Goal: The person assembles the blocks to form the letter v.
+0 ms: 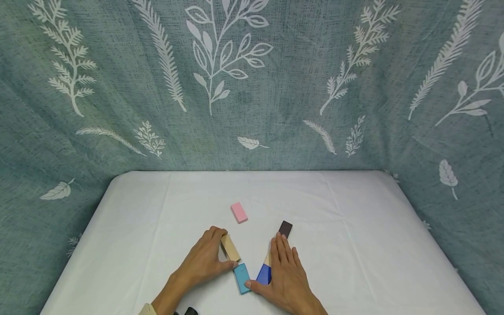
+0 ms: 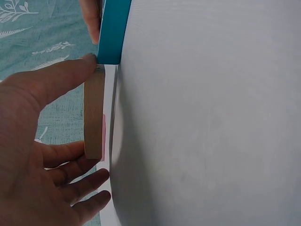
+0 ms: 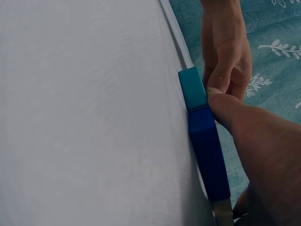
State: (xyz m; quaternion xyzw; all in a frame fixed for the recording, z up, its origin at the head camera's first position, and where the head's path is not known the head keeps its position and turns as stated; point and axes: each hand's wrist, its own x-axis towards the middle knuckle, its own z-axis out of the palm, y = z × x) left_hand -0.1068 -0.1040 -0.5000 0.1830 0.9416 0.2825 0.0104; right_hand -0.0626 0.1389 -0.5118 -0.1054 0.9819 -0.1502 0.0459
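White table (image 1: 334, 199), left hand (image 1: 201, 259) gripping the tan block (image 1: 230, 248), right hand (image 1: 286, 278) flat with fingers straight.
The left hand spans that block lengthwise, thumb at its near end, curled fingers at its far end. The right hand grasps nothing: its fingers stretch forward, and its thumb touches the teal block (image 1: 242, 278), which lies between the 2 hands. Left of its palm shows the blue block (image 1: 264, 274); under its fingers, mostly covered, a pale block (image 1: 267, 259); at its fingertips the black block (image 1: 285, 228). The pink block (image 1: 239, 213) lies ahead of both hands, touching neither.
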